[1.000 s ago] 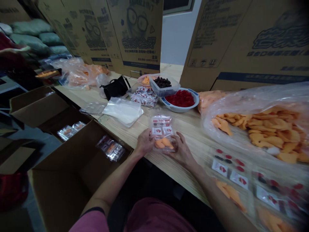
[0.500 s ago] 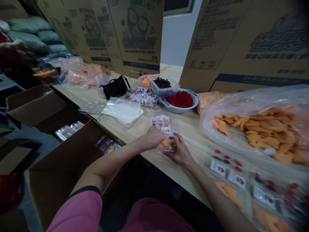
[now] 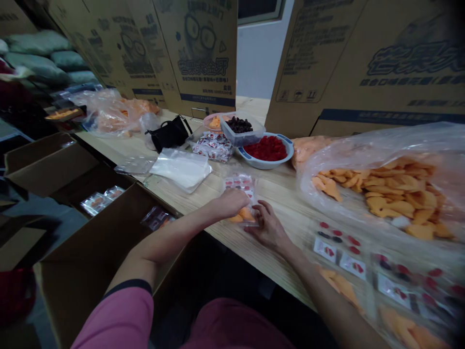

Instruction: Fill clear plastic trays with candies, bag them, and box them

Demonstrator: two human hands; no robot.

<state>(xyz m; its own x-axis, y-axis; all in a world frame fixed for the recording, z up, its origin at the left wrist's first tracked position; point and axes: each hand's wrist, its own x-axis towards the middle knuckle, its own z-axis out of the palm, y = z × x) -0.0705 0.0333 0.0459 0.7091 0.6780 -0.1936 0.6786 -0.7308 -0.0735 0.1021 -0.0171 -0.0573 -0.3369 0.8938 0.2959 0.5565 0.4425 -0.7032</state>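
Observation:
A clear plastic packet (image 3: 241, 215) lies on the wooden table, with orange slices at its near end and red and dark pieces and a small printed sachet toward its far end. My left hand (image 3: 233, 201) is closed over the packet's middle; its fingertips are hidden beneath it. At the right edge, my right hand (image 3: 271, 227) grips the plastic between thumb and fingers. Several similar filled packets (image 3: 337, 261) lie to the right, beside my right forearm.
Beyond the packet stand a blue-rimmed bowl (image 3: 286, 157) of red pieces, a tub (image 3: 241, 138) of dark fruit and small sachets (image 3: 214, 147). Empty clear bags (image 3: 181, 169) lie left. A big bag (image 3: 395, 194) of orange slices is right. Open cartons (image 3: 72, 271) stand below the table's left edge.
My left hand has shifted slightly up and left over the packet, so more of the orange slices shows. The right hand stays at the packet's edge. The whole view has shifted a little.

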